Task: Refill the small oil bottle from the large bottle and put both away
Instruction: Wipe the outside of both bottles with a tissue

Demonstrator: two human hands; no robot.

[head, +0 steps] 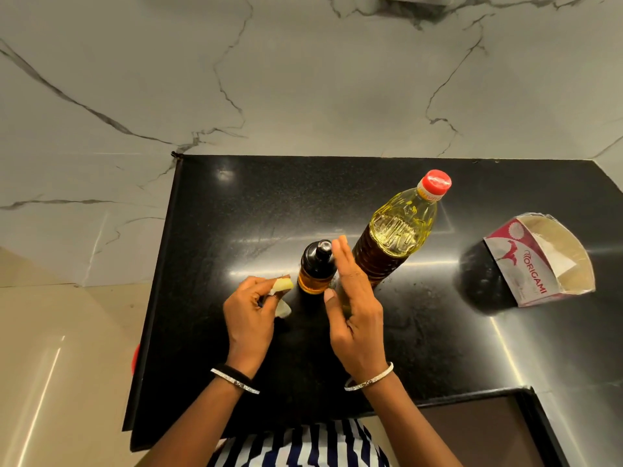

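Note:
A small oil bottle (316, 268) with a black dispenser top and amber oil stands upright in the middle of the black counter (215, 210). Just right of it stands the large clear oil bottle (397, 230), upright, with its red cap (437, 182) on and yellow oil inside. My left hand (251, 315) is pinched shut on a crumpled tissue (281, 291), close to the small bottle's left side. My right hand (354, 298) is flat with fingers straight, between the two bottles, beside the small bottle and holding nothing.
An Origami tissue box (539, 261) lies tilted on the counter at the right. A marble wall (303, 79) rises behind the counter. The counter's left edge drops to a beige floor (60, 348). A dark recess (478, 433) sits at the lower right.

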